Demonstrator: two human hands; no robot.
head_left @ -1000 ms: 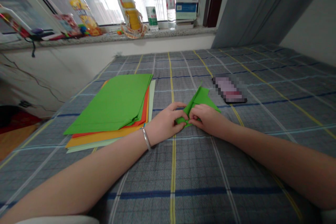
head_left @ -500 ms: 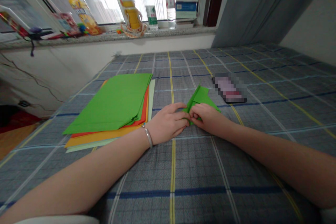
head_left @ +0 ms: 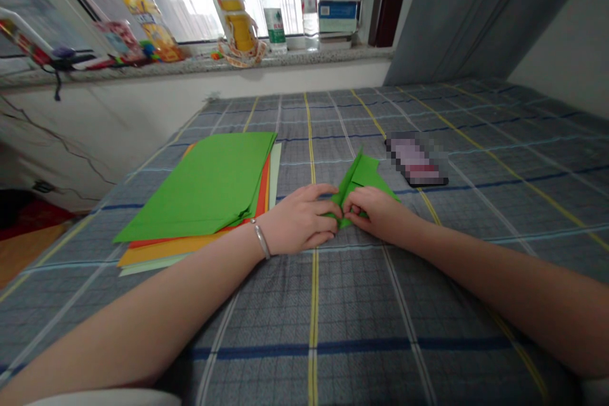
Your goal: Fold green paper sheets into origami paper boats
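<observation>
A folded piece of green paper (head_left: 366, 172) lies on the checked cloth, with one flap standing up along its left side. My left hand (head_left: 304, 217), a silver bangle on its wrist, has its fingers curled onto the paper's left edge. My right hand (head_left: 375, 210) is closed in a pinch on the near part of the same paper, and it covers that part. The two hands nearly meet at the fingertips. To the left lies a stack of coloured sheets (head_left: 204, 184), green on top, with red, orange and pale green edges below.
Beyond the folded paper on the right lies a phone (head_left: 415, 162), its screen blurred. A grey checked cloth (head_left: 266, 323) covers the surface. Along the windowsill (head_left: 295, 59) stand several bottles, a yellow cup (head_left: 240, 28) and stacked boxes (head_left: 337, 16).
My left hand has shifted slightly left, and its fingers are drawn back a little. The paper's raised flap leans a bit further left. My right hand has hardly moved.
</observation>
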